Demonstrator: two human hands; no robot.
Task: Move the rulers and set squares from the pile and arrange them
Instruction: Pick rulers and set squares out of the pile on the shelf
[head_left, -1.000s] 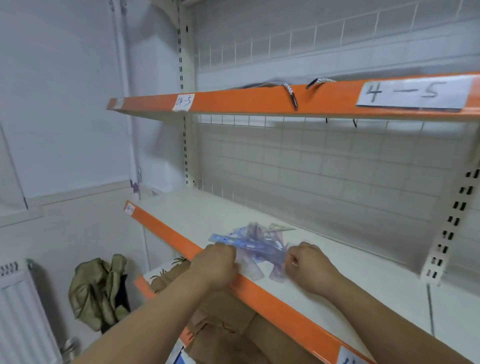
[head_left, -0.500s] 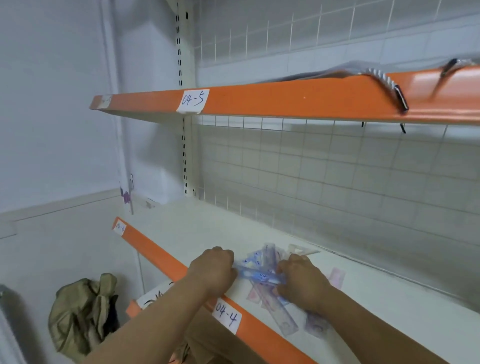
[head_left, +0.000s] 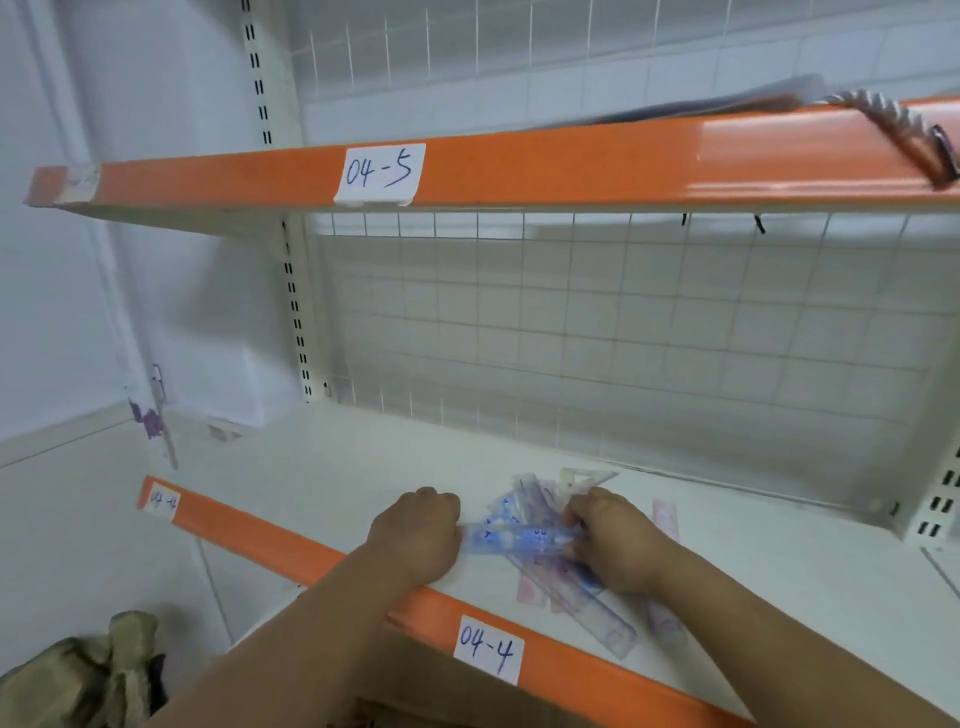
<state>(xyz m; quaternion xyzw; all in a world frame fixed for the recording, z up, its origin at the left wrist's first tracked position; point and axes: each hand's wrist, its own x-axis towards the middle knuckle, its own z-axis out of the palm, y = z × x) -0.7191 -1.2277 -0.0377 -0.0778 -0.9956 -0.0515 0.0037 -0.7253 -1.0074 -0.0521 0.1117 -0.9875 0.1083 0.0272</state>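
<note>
We grip a blue ruler at both ends, left hand curled round one, right hand pinching the other, over the pile lying near the shelf front.

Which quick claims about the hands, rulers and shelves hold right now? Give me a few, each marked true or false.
1. The left hand and the right hand grip one blue ruler at its two ends. True.
2. The pile of rulers lies on the shelf labelled 04-5. False: it lies on the lower shelf, whose label reads 04-4.
3. A clear set square lies at the back of the pile. True.
4. Nothing hangs over any shelf edge. False: a twisted cord hangs over the orange front edge of the upper shelf.
</note>
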